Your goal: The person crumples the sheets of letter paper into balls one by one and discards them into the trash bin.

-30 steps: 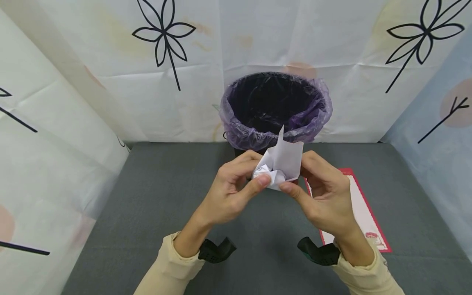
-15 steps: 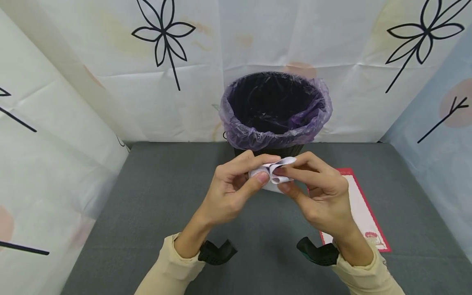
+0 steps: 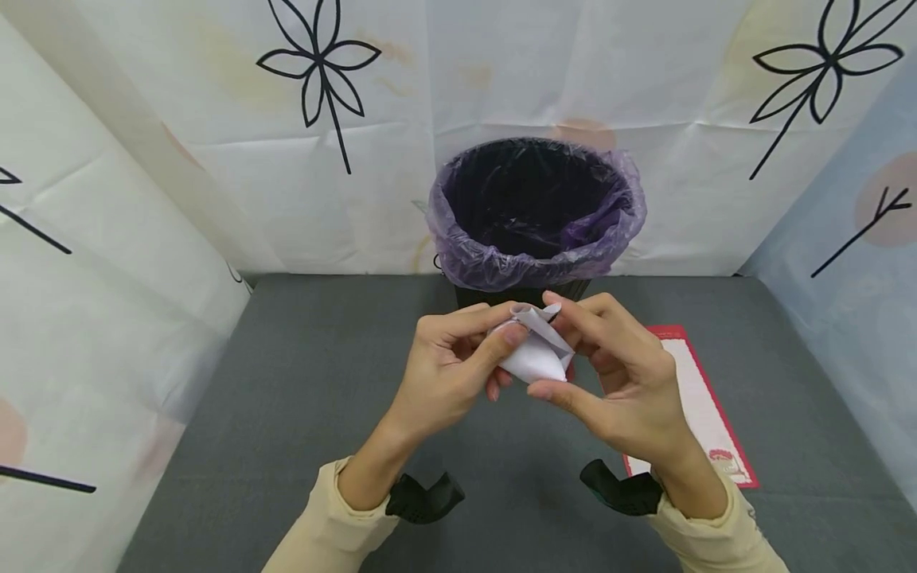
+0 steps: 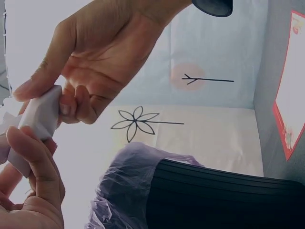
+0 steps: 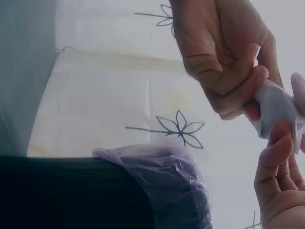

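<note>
A small folded piece of white paper point(image 3: 536, 360) is held up between the two hands in the head view, over the table and in front of the bin. The left hand point(image 3: 446, 372) pinches its upper left side, thumb on the near face. The right hand point(image 3: 630, 382) has its thumb at the bottom corner and its fingertips at the paper's right and top edges. A fold stands partly raised at the top. In the left wrist view the paper point(image 4: 42, 114) shows a smooth side face between both hands; the right wrist view shows the paper point(image 5: 276, 109) creased.
A black bin point(image 5: 71, 191) lined with a purple plastic bag point(image 3: 487, 267) stands at the back centre. A red-bordered white sheet point(image 3: 705, 398) lies on the grey table point(image 3: 301, 398) at right, partly beneath the right forearm. Patterned cloth walls point(image 3: 215, 103) enclose the back and sides.
The paper's upright flap has been folded and curled down, and the paper now sits tilted. The right fingers moved up to its top edge; the right thumb slid lower left.
</note>
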